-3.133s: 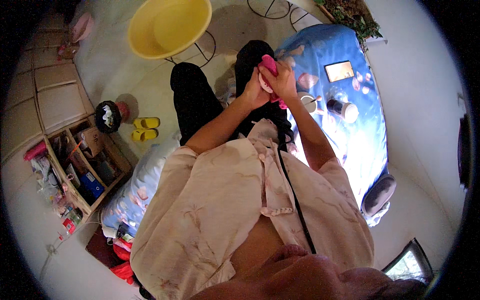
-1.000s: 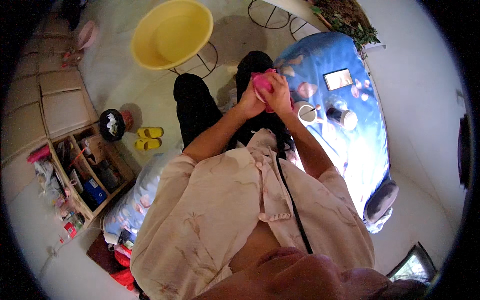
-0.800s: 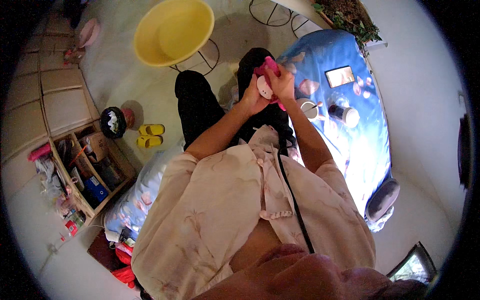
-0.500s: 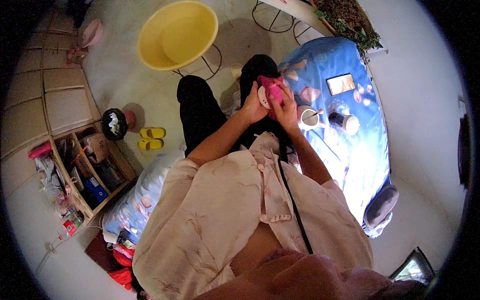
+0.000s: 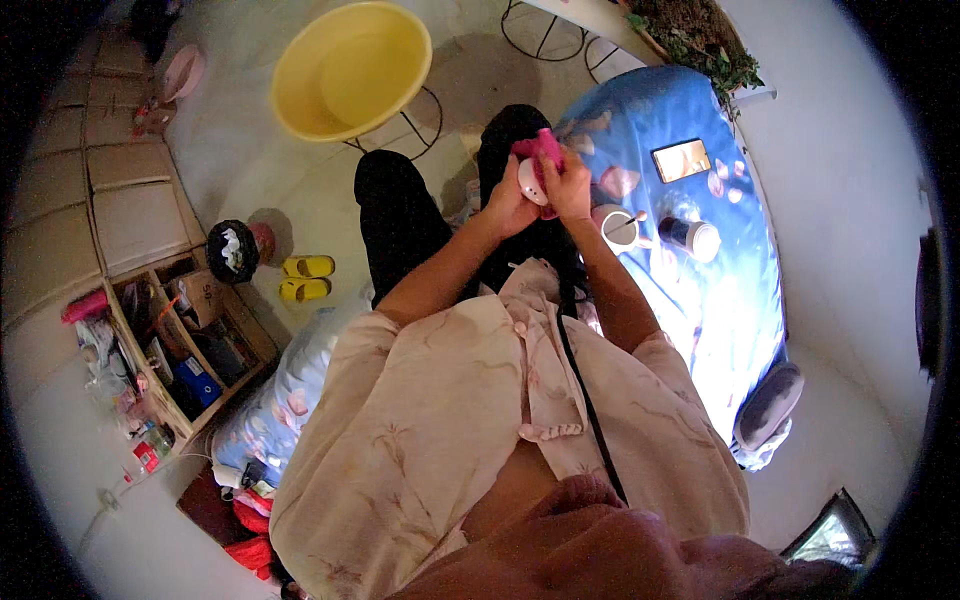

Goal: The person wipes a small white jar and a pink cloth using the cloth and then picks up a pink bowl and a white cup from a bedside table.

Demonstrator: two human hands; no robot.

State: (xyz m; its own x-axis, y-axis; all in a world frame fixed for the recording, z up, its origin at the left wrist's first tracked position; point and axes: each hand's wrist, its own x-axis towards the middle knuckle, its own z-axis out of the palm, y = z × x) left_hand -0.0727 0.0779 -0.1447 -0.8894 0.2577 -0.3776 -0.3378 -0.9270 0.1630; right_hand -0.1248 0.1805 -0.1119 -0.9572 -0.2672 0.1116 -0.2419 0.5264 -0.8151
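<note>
Above my lap, my left hand [image 5: 510,208] is closed around a small white rounded object [image 5: 530,180] with dark dots; its exact kind I cannot make out. My right hand [image 5: 571,188] grips a bright pink cloth [image 5: 546,148] that is bunched up and pressed against the white object. Part of the cloth sticks up beyond the fingers. To the right of my hands, a white mug [image 5: 617,232] with a thin stick or spoon in it stands on the blue floral bedspread [image 5: 632,120]. Beside it is a dark jar with a white lid [image 5: 691,240].
A lit phone [image 5: 682,160] lies on the bedspread. Ahead, a yellow basin [image 5: 350,70] rests on a wire stand. Left on the floor are yellow slippers [image 5: 306,278], a black-lined bin [image 5: 231,250] and a wooden compartment box [image 5: 190,335]. A planter [image 5: 700,50] is at the far right.
The pink cloth has shifted and now pokes up above my fingers. My right hand has turned and drawn slightly lower and closer around the white object.
</note>
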